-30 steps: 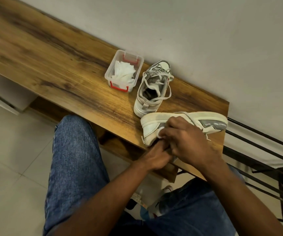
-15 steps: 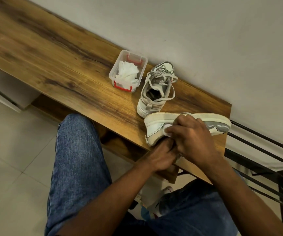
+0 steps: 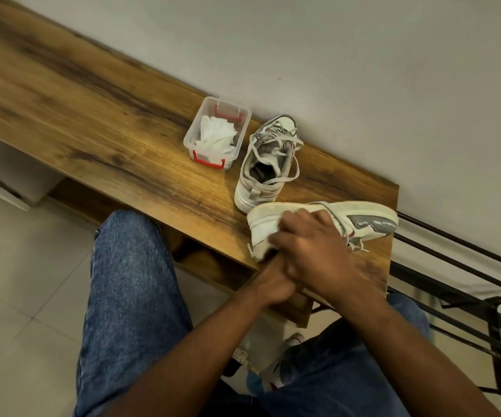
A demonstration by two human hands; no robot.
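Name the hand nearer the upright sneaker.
Right. The right hand rests on the tipped sneaker beside the upright sneaker; the left hand grips the tipped one lower, at the bench edge.

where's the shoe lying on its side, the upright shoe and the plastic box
shoe on its side [image 3: 372,224], head view, grey patch by the toe
upright shoe [image 3: 265,171], head view, its open mouth
plastic box [image 3: 210,161], head view, red clip on the near wall

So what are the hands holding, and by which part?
The sneaker on its side: the left hand grips its heel end from below; the right hand lies over its side, too blurred to tell what it holds.
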